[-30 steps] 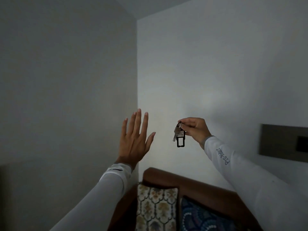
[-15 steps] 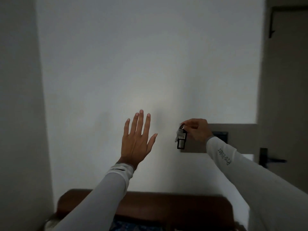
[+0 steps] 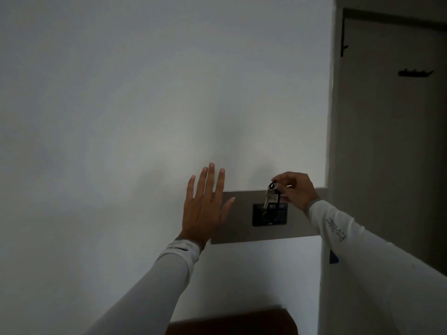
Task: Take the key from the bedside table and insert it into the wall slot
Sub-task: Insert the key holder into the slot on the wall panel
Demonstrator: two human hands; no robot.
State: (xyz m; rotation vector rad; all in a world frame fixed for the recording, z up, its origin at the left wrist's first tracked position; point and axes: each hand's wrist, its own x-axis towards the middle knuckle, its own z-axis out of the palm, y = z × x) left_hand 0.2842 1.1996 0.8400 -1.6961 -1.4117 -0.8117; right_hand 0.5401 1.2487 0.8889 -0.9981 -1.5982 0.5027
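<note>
My right hand (image 3: 296,189) pinches a key bunch (image 3: 271,195) by its ring, with a silver key and a dark tag hanging down. The bunch hangs just above the black wall slot unit (image 3: 269,216), which sits in a grey-brown panel (image 3: 242,228) on the white wall. The tag's lower end overlaps the top edge of the slot unit. My left hand (image 3: 205,206) is raised flat with fingers spread, left of the slot, covering the panel's left end. It holds nothing.
A dark wooden headboard top (image 3: 232,321) shows at the bottom. To the right is a wall corner, then a door (image 3: 391,141) with a black hook rail (image 3: 414,73).
The view has swung right, bringing the panel and slot to the centre. My right hand with the keys now sits over the slot unit. The left hand keeps its raised, spread pose.
</note>
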